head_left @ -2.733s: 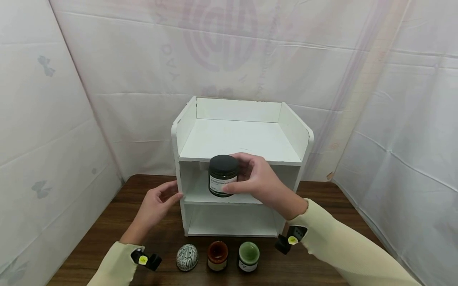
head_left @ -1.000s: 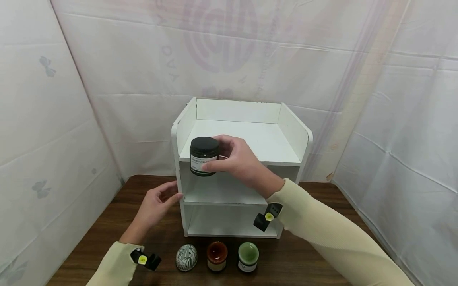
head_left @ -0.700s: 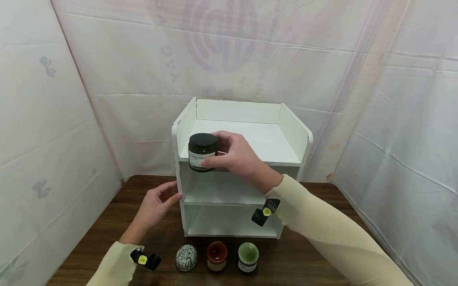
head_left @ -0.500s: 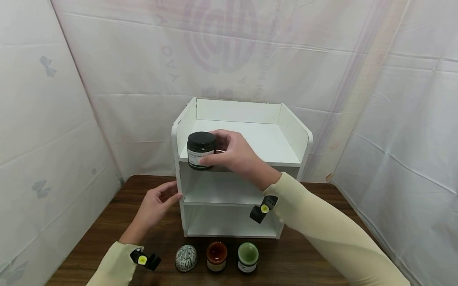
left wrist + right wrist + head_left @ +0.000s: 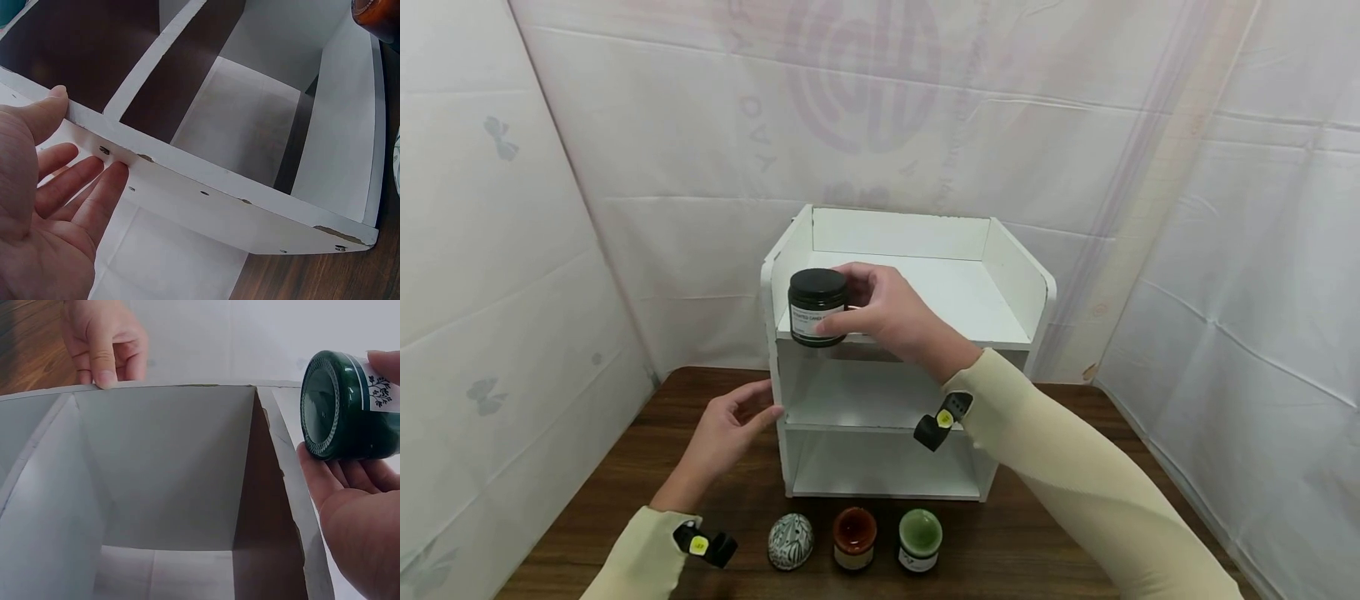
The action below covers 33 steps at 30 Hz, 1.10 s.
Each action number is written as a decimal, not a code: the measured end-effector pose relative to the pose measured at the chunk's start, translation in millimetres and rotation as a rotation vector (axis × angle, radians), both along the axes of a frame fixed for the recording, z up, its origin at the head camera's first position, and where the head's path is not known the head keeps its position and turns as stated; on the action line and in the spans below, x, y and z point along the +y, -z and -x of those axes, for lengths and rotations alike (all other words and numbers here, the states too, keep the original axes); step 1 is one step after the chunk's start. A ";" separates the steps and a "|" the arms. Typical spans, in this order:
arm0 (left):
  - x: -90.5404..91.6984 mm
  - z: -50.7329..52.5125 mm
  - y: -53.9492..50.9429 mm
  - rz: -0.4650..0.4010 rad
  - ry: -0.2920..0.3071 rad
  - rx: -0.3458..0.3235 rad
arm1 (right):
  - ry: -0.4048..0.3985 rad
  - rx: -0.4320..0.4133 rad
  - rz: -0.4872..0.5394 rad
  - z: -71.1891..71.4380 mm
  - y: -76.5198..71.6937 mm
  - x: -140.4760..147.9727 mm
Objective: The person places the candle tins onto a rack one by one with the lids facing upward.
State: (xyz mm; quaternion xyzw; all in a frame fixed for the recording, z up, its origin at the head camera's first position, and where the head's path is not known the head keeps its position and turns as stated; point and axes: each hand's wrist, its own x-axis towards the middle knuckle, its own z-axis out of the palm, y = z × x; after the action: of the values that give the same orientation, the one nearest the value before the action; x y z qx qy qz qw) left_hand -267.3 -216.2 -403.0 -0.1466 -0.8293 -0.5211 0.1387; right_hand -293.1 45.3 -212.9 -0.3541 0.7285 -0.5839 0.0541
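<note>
Three white cloth walls (image 5: pixel 685 117) close in the scene at left, far side and right, faintly printed in pink and grey. Below them spreads a dark wooden counter (image 5: pixel 1015 558), and on it stands a white shelf unit (image 5: pixel 1017 250), its front facing near, its edges chipped. Two cream sleeves (image 5: pixel 1060 458) reach in from the near left and near right. The right hand (image 5: pixel 891 312) is bent round a dark green jar (image 5: pixel 817 321), thumb across the label and fingers behind, gripping it firmly. The left hand (image 5: pixel 726 429) is loosely spread at the unit's left side, thumb resting on the front edge, fingertips against the outer face. The jar, black-lidded and upright, is held up at the near left edge of the unit's top board; the right wrist view shows its underside uncovered, though whether its side touches the board I cannot tell. On the counter, near of the unit, a green cup (image 5: pixel 920 532) stands at right, a reddish-brown cup (image 5: pixel 854 537) in the middle and a black-and-white patterned dome (image 5: pixel 790 542) at left, all apart. Smallest are the black wrist cameras (image 5: pixel 932 432), each bearing a yellow sticker (image 5: pixel 945 419)
</note>
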 end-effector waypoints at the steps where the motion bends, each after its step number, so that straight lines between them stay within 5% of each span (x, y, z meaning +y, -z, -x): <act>1: 0.1 0.1 0.0 0.002 -0.001 0.000 | -0.001 0.000 0.000 1.1 -0.4 0.1; 33: 0.6 1.6 2.5 0.000 -0.003 0.021 | 0.065 -0.017 -0.047 26.2 -9.6 -7.4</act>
State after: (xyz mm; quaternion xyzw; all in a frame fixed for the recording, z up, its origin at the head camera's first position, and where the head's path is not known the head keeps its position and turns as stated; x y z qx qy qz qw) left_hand -268.9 -215.6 -405.5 -0.1510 -0.8280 -0.5192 0.1482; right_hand -319.3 37.9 -203.3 -0.3239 0.7526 -0.5712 0.0497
